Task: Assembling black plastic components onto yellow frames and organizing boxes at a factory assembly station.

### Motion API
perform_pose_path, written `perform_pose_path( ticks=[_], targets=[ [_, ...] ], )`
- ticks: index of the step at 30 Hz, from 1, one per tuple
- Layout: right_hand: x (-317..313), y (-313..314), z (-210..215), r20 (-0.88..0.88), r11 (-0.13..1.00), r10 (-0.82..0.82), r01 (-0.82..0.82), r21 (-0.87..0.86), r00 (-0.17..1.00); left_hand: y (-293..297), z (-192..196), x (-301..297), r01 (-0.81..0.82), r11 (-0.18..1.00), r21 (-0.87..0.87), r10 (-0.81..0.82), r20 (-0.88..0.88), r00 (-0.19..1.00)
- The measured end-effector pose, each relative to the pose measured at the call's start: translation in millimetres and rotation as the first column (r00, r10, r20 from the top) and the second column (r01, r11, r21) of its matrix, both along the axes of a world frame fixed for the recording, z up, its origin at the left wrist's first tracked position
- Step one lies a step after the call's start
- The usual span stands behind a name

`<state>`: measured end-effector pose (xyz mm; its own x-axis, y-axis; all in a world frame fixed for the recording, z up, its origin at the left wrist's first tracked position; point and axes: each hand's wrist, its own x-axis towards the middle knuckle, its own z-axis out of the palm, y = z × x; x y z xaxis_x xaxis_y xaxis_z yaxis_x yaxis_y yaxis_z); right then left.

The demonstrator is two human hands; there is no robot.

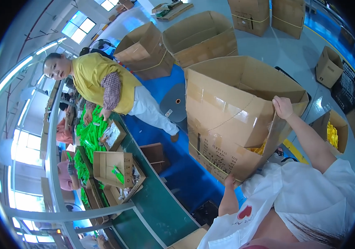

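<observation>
A big, open-topped cardboard box with a yellow strap stands tilted in front of me. My right hand is closed over its near rim, fingers folded round the cardboard. Low on the box's near side, my left hand grips it by the lower edge close to the strap; the fingertips are partly hidden. Yellow pieces show through a gap in the box's near side. What lies deeper inside is out of sight.
On the left, a green-topped workbench carries bright green pieces and small cartons. A co-worker in a yellow top stands beside it. More large boxes are beyond; a carton of yellow pieces sits at right.
</observation>
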<state>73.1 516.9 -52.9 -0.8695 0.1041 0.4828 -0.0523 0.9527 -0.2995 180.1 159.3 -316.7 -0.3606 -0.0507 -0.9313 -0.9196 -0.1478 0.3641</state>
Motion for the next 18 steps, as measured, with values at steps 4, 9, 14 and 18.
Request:
perform_pose_path(
  ticks=[4,9,14,18],
  targets=[
    [-7.4,-14.2,6.7,-0.011,0.999,0.054,-0.054,-0.002,0.998,-33.6,-26.7,2.8,-0.350,0.894,0.279,0.357,0.030,0.934],
    [1.4,-2.6,-0.5,-0.046,0.999,0.032,-0.032,-0.008,0.998,15.3,162.8,-71.5,-0.254,0.880,0.402,0.442,-0.497,0.746],
    [-2.8,1.4,-2.3,-0.028,0.999,0.025,-0.026,-0.025,0.999,35.5,409.3,-77.5,0.628,0.568,0.531,0.744,-0.658,-0.117],
    [-13.3,-7.2,1.3,-0.057,0.998,0.063,-0.065,-0.024,0.996,32.8,464.1,-87.4,0.722,0.650,0.236,0.679,-0.608,-0.412]
  ],
)
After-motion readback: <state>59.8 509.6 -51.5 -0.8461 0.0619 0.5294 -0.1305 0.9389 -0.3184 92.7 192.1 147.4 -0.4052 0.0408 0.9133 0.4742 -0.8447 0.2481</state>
